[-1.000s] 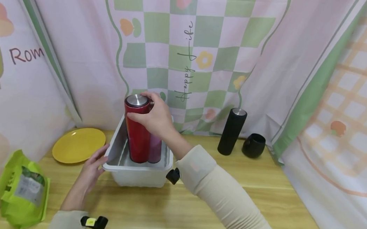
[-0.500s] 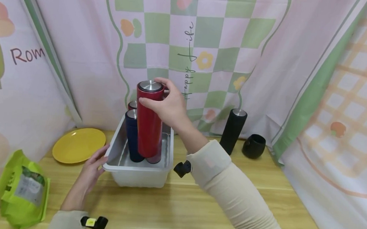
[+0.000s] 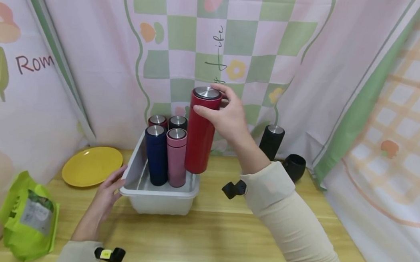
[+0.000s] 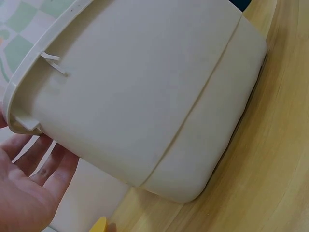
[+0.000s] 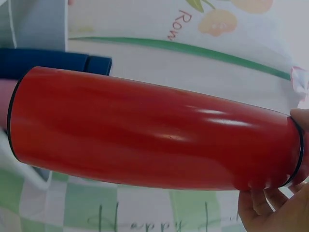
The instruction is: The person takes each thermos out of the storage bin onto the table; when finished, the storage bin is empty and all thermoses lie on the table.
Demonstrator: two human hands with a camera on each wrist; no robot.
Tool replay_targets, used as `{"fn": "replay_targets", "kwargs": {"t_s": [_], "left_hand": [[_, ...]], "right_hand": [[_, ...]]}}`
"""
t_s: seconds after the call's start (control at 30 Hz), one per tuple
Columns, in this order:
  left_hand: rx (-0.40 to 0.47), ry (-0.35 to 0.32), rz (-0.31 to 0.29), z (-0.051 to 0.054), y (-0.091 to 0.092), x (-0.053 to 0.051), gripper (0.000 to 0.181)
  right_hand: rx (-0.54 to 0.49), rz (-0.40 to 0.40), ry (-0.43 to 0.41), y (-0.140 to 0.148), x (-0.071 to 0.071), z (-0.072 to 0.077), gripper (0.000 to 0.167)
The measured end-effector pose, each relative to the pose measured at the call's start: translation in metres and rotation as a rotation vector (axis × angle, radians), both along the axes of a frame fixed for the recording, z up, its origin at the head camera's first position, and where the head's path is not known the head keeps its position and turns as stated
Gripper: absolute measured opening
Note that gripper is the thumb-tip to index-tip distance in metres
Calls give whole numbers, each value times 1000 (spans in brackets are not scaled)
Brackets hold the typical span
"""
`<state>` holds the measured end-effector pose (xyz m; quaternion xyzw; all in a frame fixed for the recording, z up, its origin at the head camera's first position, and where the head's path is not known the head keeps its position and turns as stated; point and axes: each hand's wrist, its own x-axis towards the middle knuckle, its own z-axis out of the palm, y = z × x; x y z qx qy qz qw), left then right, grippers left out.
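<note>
My right hand [image 3: 230, 118] grips a large red thermos [image 3: 199, 146] with a steel-topped lid near its upper end. The thermos hangs upright, over the right side of a light grey plastic bin [image 3: 160, 204]. In the right wrist view, fingertips [image 5: 260, 203] press on the red body by the lid. Inside the bin stand a navy thermos [image 3: 156, 160] and a pink thermos [image 3: 176, 161]. Behind them show the lids of a dark red thermos [image 3: 158, 120] and a black thermos [image 3: 178, 122]. My left hand [image 3: 106, 193] holds the bin's left rim, its fingers [image 4: 58, 176] beneath the lip.
A yellow plate [image 3: 92, 166] lies left of the bin on the wooden table [image 3: 174, 241]. Closer in stands a bright green bag [image 3: 29, 220]. At the back right are another black thermos [image 3: 271, 140] and a black cup [image 3: 295, 167], both partly behind my right arm.
The red thermos has risen and moved right in my right hand, uncovering the pink and navy thermoses and the lids behind. My left hand stays at the bin's rim.
</note>
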<state>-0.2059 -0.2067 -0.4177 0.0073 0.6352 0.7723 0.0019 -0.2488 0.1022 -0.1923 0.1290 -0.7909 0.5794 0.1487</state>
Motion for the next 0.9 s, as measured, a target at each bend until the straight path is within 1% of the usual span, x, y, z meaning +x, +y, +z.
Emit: {"fn": "replay_targets", "kwargs": {"t_s": [0.17,0.37,0.63,0.77,0.9], "left_hand": [[10,13,5,-1,1,0,51],[19,20,10,-1,0,1,49],[24,22,1,-2,-1,1,47],[23,4,7,-1,0,0,48],[20,11,6,-2,1,-1,48]], "right_hand": [[1,-35,-20,23,-3,-8,65],[35,-93,-76,44,-12,-21,67],[81,-183,-115,66,-31,-44,69],[87,-211,-141,75,-41,-55,70],[110,-239,-160,85,-51,-66,72]]}}
